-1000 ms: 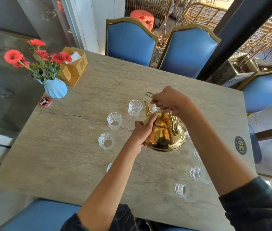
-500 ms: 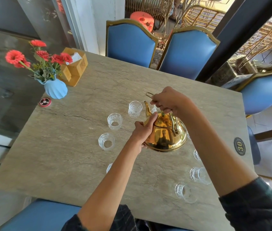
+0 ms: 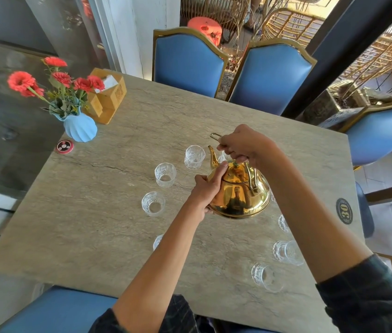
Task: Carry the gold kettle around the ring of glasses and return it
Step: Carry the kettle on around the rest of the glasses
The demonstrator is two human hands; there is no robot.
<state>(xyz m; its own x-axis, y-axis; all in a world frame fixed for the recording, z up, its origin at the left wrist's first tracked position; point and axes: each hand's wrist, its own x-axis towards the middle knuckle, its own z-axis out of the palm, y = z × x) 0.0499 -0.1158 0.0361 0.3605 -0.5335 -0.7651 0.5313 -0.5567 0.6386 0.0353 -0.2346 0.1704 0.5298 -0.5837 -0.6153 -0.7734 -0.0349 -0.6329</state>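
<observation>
The gold kettle (image 3: 238, 198) is in the middle of a ring of several clear glasses, its spout pointing to the far left. My right hand (image 3: 243, 145) grips the kettle's handle from above. My left hand (image 3: 208, 188) lies against the kettle's left side, index finger stretched up to the lid. Glasses show at the far side (image 3: 194, 156), at the left (image 3: 165, 174) (image 3: 153, 203) and at the near right (image 3: 266, 276). My arms hide parts of others. Whether the kettle touches the table I cannot tell.
The stone table (image 3: 94, 224) carries a blue vase of red flowers (image 3: 79, 126), a wooden napkin box (image 3: 108, 97) and a round red-black disc (image 3: 65, 146) at the far left. A "30" badge (image 3: 344, 210) lies at the right edge. Blue chairs (image 3: 187, 61) stand around.
Both hands and the kettle stay almost still; the kettle has barely shifted.
</observation>
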